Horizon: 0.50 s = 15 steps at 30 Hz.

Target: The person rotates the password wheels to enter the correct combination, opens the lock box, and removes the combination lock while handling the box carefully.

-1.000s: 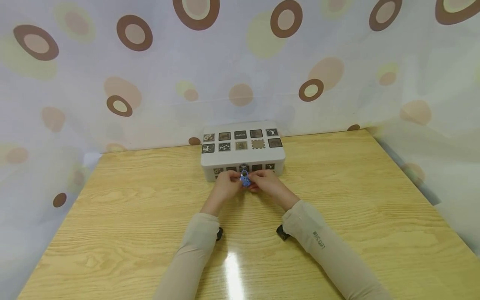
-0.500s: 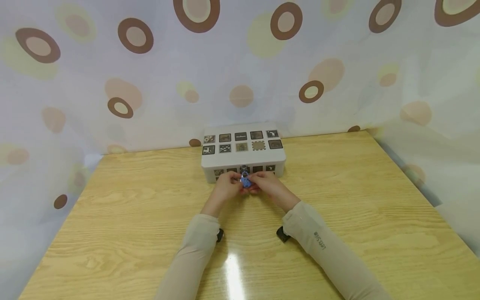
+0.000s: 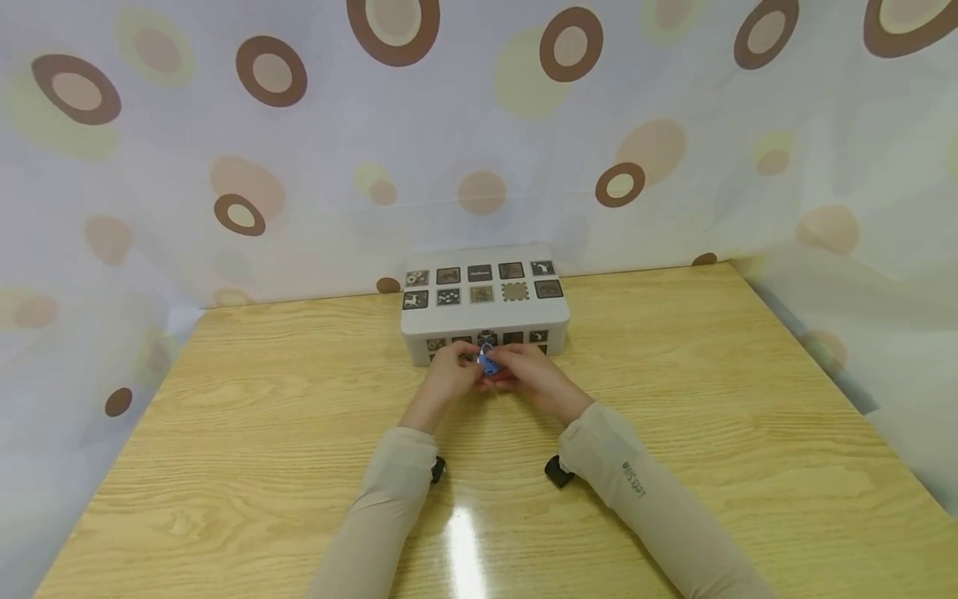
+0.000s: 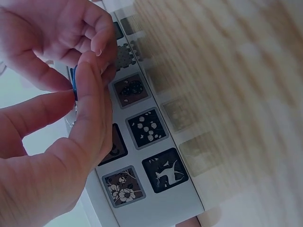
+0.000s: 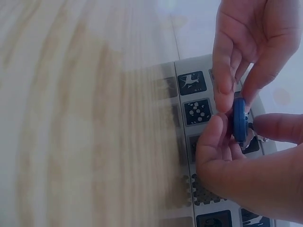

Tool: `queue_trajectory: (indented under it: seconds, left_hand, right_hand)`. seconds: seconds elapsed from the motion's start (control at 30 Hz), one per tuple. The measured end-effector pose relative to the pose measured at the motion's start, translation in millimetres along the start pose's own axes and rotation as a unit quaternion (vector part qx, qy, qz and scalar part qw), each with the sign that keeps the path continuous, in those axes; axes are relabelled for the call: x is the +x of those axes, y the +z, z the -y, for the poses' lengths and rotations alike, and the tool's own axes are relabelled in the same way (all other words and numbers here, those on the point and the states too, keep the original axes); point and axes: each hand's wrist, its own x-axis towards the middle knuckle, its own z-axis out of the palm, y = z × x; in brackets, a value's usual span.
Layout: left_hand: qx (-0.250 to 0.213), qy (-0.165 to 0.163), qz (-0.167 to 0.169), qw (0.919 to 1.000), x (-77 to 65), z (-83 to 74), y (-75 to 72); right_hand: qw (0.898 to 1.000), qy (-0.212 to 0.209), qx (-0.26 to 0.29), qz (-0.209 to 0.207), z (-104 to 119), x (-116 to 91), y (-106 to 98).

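Note:
A small blue padlock (image 3: 489,363) is held between both hands, just in front of the white box (image 3: 485,314), with its shackle upward. My left hand (image 3: 449,374) pinches the padlock's left side between thumb and fingers. My right hand (image 3: 540,378) grips it from the right, the thumb lying over its front and the curled fingers behind. Edge-on in the right wrist view, the padlock (image 5: 239,122) shows its thick blue body, with the right thumb against a small dark part on its face. In the left wrist view, fingers hide most of the padlock (image 4: 74,82).
The box, printed with rows of dark picture squares, stands at the back of the wooden table (image 3: 262,433). A metal clasp (image 3: 487,334) is on its front side. A curtain with brown rings (image 3: 479,125) hangs behind the table.
The right hand has shifted slightly left, and its thumb now covers more of the padlock's front. The left hand keeps its hold, and the box stays in place.

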Motion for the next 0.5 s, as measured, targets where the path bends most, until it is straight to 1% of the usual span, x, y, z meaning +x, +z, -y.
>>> queue_trajectory:
  seconds: [0.27,0.5]
  left_hand:
    - [-0.019,-0.008,0.003,0.9998,-1.6,-3.5,0.2]
    - [-0.023,-0.008,0.005,0.9997,-1.5,-2.6,0.7]
  right_hand:
    - [1.000,0.006,0.021,0.003,-2.6,3.1,-1.0]
    - [1.000,0.000,0.014,0.003,-3.2,2.3,0.4]
